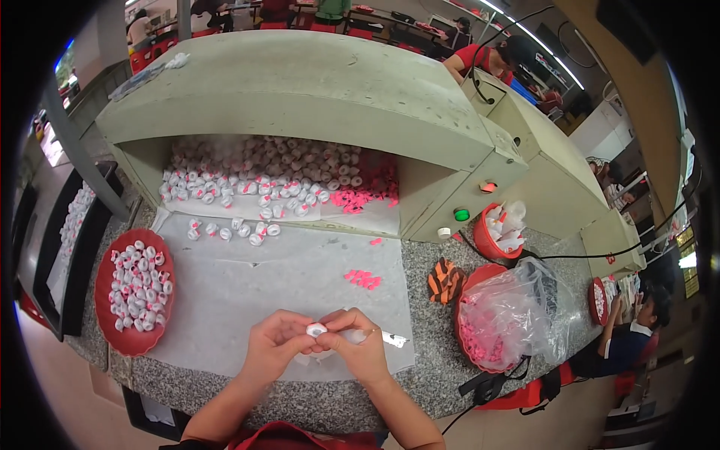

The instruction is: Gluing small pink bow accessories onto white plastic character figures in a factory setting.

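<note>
Above the near part of a white paper sheet [217,292], both my hands meet at one small white rounded piece [316,329]. The fingertips of my left hand [274,341] pinch it from the left. From the other side, my right hand [360,352] grips the same piece with closed thumb and fingers. A slim whitish object with a silvery end [394,340] sticks out past my right hand; its kind and whether I hold it are unclear. Beyond my hands lies a small group of flat pink pieces [363,280]. Several white-and-pink pieces [236,231] rest farther back on the paper.
A cream, open-fronted metal box [300,82] stands behind, full of white-and-pink pieces. A red bowl [105,300] of them sits at left. At right are orange-black striped pieces [446,281], a red bowl with a plastic bag [517,300], and a red cup [484,238]. Other people sit beyond.
</note>
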`<state>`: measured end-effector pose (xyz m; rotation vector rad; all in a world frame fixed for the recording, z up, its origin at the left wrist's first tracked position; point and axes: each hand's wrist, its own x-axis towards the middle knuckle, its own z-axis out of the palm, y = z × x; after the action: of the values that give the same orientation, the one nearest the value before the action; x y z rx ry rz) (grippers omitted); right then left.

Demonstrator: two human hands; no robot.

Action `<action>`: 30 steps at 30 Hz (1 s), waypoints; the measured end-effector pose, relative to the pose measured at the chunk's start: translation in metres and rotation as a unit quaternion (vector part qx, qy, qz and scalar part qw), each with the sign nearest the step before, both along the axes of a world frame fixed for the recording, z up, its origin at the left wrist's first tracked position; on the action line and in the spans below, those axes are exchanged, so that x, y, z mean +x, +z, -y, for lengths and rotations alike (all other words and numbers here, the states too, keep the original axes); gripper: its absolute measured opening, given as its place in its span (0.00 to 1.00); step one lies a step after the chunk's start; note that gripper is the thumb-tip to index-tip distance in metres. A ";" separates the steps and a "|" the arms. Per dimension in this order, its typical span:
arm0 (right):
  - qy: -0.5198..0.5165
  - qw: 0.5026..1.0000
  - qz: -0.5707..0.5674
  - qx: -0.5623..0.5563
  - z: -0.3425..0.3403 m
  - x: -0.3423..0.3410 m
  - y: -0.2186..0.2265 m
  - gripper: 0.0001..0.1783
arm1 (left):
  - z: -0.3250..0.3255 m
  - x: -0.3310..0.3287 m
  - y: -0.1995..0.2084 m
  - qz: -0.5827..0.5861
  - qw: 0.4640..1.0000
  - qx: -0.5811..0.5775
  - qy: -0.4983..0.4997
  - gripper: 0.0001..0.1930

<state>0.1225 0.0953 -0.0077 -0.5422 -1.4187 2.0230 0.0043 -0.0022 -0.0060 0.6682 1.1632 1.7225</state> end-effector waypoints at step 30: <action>-0.025 0.997 0.064 -0.029 0.003 -0.009 -0.002 0.08 | -0.004 -0.006 -0.006 -0.002 1.000 -0.020 0.004 0.10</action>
<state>0.1139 0.0919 -0.0100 -0.7373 -1.4095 2.0263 -0.0012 0.0017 -0.0117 0.6424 1.2013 1.7013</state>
